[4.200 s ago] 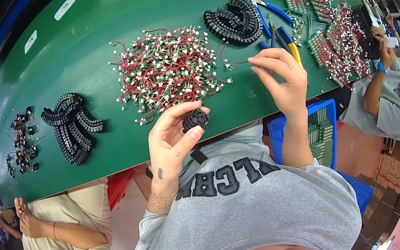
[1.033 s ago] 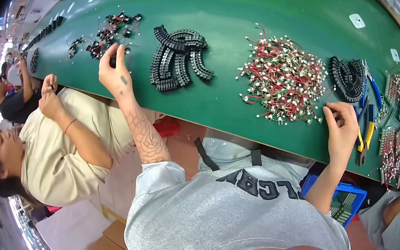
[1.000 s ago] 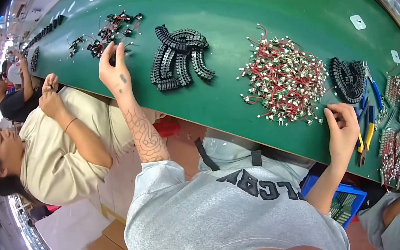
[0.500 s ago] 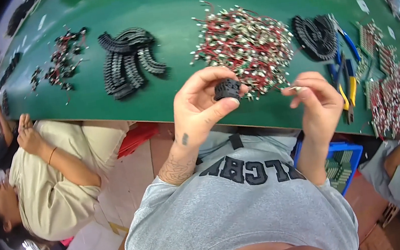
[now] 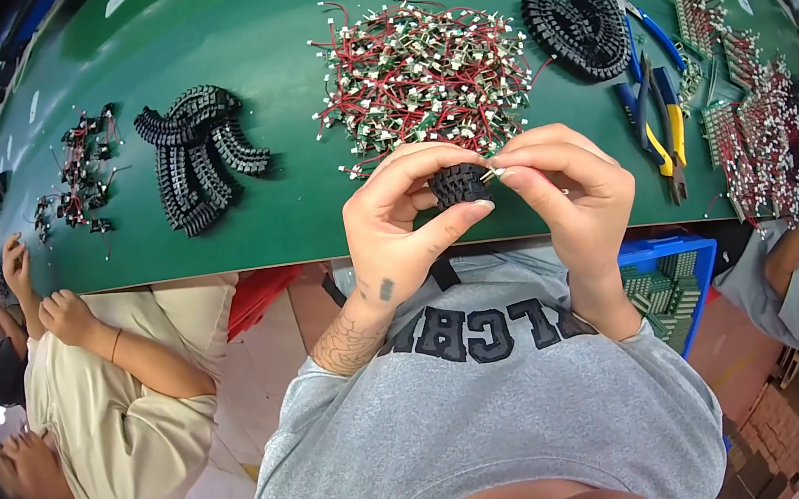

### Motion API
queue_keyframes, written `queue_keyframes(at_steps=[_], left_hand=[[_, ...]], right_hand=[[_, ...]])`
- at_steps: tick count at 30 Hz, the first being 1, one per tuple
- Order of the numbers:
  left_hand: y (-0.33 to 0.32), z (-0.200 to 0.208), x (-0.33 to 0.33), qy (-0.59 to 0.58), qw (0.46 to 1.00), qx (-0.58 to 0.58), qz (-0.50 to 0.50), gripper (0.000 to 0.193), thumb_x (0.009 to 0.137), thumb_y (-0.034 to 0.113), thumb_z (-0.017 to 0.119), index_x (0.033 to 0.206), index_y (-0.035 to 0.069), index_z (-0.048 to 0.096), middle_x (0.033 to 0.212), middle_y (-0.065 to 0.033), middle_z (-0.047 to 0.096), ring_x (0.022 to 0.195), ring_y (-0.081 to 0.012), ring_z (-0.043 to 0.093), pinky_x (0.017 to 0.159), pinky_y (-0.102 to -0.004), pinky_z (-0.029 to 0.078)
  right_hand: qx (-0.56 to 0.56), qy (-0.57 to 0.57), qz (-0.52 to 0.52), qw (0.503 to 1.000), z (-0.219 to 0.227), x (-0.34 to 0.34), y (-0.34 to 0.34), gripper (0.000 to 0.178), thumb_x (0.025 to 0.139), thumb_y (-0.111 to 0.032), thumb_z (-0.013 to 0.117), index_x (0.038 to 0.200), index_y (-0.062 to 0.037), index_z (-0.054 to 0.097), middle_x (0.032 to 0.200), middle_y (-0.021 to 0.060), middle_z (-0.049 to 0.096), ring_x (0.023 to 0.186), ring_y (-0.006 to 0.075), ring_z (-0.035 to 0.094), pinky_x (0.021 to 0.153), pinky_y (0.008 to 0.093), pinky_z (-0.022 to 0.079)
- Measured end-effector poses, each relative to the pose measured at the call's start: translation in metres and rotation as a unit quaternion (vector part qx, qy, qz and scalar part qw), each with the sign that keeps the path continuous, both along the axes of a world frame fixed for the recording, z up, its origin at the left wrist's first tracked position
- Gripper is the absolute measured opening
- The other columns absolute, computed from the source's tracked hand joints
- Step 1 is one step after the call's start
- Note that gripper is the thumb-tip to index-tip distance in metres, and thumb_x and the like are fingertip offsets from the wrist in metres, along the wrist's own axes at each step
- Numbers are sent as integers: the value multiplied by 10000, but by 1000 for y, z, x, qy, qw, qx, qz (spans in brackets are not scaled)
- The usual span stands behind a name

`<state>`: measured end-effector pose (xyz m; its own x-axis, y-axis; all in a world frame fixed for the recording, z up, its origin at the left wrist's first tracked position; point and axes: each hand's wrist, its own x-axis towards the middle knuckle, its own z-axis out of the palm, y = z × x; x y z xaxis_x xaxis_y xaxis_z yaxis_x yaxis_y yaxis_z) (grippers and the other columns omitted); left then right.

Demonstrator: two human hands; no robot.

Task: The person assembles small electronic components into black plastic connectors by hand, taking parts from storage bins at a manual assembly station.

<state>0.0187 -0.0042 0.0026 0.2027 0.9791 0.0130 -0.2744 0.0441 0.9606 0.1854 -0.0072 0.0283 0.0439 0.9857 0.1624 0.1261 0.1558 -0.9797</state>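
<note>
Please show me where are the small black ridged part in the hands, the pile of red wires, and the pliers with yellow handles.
black ridged part point(image 5: 459, 184), head view, its front face between the fingers.
pile of red wires point(image 5: 422, 75), head view, centre of the heap.
yellow-handled pliers point(image 5: 674, 127), head view, on one yellow handle.

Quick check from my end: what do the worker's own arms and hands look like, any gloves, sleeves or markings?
No gloves: both hands are bare. The left hand has a small dark tattoo at the wrist and a patterned tattoo along the forearm. The right hand shows no markings. Short sleeves of a grey shirt with dark lettering.
</note>
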Motion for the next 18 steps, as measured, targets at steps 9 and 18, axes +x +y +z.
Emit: queue_keyframes(at_steps=[9,18], left_hand=[[2,0,3,34,999,7,12,383,678,-15,782,1046,43,691,1064,-53,623,850,-80,560,644,-151,435],[1,1,3,118,991,58,20,385,676,1,790,1047,37,695,1042,-64,638,837,-92,577,647,-172,466]], right_hand=[[49,-29,-20,998,-6,2,1,154,715,82,692,841,-4,715,864,91,669,714,134,560,607,212,420],[103,-131,23,986,-6,3,1,168,717,62,712,865,-18,710,891,79,662,701,140,563,603,231,449]])
